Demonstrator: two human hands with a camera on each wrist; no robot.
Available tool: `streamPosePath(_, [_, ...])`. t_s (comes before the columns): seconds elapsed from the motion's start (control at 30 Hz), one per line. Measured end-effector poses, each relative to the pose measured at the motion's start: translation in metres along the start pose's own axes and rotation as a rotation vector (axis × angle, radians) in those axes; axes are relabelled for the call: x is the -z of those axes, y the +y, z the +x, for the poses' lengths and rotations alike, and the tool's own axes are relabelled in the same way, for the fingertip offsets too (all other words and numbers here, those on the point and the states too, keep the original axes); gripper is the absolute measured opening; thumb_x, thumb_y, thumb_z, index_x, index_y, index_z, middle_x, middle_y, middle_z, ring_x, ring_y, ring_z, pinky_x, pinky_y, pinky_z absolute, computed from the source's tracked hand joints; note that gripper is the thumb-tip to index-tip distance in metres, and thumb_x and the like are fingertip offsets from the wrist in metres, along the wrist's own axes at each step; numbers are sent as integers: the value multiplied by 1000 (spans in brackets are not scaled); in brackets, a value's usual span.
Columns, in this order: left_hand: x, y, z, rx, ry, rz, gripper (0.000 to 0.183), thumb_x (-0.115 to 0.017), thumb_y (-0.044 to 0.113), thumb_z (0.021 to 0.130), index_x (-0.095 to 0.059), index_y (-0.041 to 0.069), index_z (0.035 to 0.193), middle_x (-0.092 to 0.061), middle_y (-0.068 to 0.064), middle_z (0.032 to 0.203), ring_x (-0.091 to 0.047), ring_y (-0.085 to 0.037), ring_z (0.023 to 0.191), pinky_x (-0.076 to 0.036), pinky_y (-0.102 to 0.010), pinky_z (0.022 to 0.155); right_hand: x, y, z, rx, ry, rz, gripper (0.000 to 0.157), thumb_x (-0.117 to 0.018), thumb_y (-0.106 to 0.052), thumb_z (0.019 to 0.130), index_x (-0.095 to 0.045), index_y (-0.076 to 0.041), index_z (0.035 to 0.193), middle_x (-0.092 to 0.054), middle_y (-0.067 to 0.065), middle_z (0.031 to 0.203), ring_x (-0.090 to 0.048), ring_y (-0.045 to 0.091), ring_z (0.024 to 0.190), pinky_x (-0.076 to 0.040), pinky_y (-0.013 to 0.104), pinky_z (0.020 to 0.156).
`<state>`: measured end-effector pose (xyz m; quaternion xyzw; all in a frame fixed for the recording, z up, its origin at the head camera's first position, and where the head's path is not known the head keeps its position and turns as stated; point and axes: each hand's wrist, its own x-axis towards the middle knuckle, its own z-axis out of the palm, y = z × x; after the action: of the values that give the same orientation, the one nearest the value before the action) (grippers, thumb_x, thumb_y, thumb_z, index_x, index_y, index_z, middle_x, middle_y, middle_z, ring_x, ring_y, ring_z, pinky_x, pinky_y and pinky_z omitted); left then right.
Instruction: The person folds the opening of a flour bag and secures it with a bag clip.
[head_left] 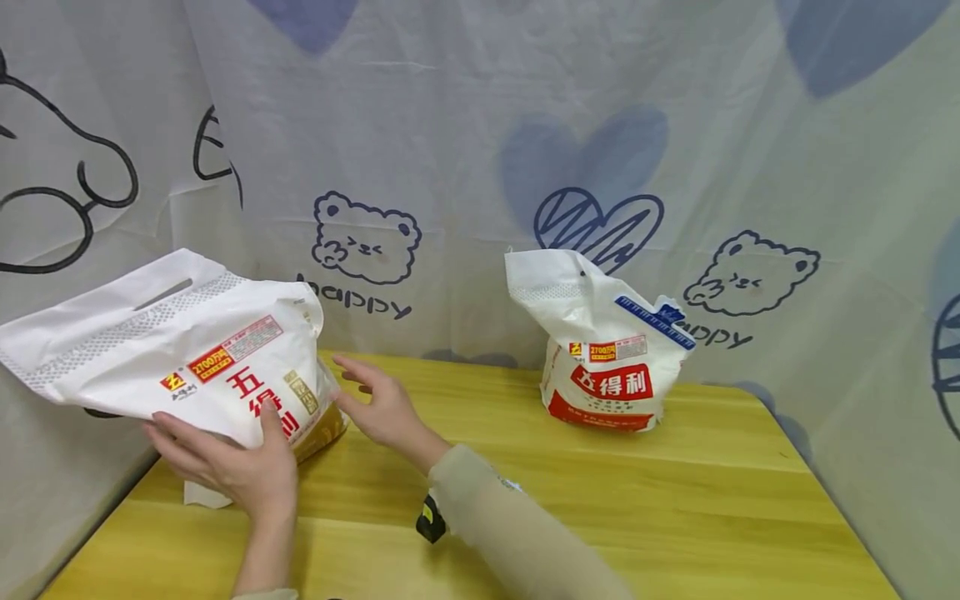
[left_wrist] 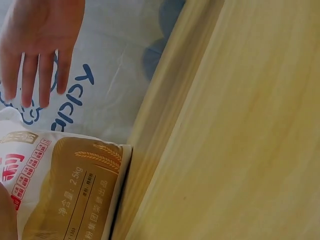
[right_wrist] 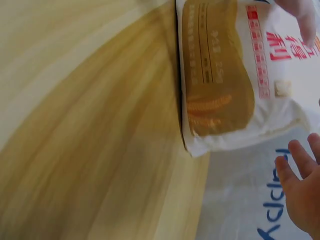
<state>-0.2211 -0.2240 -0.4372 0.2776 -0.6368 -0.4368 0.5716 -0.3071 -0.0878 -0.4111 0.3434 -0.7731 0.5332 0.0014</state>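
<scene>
At the wood-grained bench [head_left: 675,508], I log: one creased white bag [head_left: 225,354], left grip [head_left: 243,467] spread against it, right grip [head_left: 386,408] spread beside it.

- A yellowish wooden table [head_left: 712,500].
- Far, right of middle: an upright white-and-red bag [head_left: 600,400].
- Left: a white-and-gold bag [head_left: 225,342].
- Near middle: a black-and-yellow object [head_left: 429,522], partly hidden.

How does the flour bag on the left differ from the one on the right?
The left flour bag has red brand characters on white; the right flour bag has white ones on red. The left bag's lower part is brown; the right bag's is red. The left hand touches the left bag; no hand touches the right one. Both are mainly white, with the same brand.
</scene>
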Motion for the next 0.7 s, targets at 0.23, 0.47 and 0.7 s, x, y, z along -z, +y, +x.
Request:
streamPosePath(0.23, [0, 1, -1, 115, -70, -40, 107, -80, 17, 90, -7, 13, 168, -13, -5, 173, -10, -18, 156, -3, -26, 124, -19, 1, 6, -41, -14, 15, 59, -69, -23, 102, -47, -24, 157, -47, -4, 160, -57, 21, 135, -49, 36, 110])
streamPosePath(0.47, [-2, 3, -1, 179, -108, -130, 107, -78, 13, 92, -3, 20, 169, -26, 3, 168, -30, -18, 145, -22, -26, 120, -31, 4, 11, -36, 6, 21, 59, -67, -19, 103, -47, -26, 157, -55, 1, 153, -56, 18, 137, -51, 31, 106])
streamPosePath(0.7, [0, 6, 0, 249, -126, -76, 108, -78, 18, 93, -1, 25, 169, -31, 0, 167, -33, -19, 147, -28, -35, 122, -38, 3, 10, -72, 36, 5, 56, -70, -24, 101, -51, -32, 154, -52, -6, 153, -52, 8, 137, -52, 28, 104])
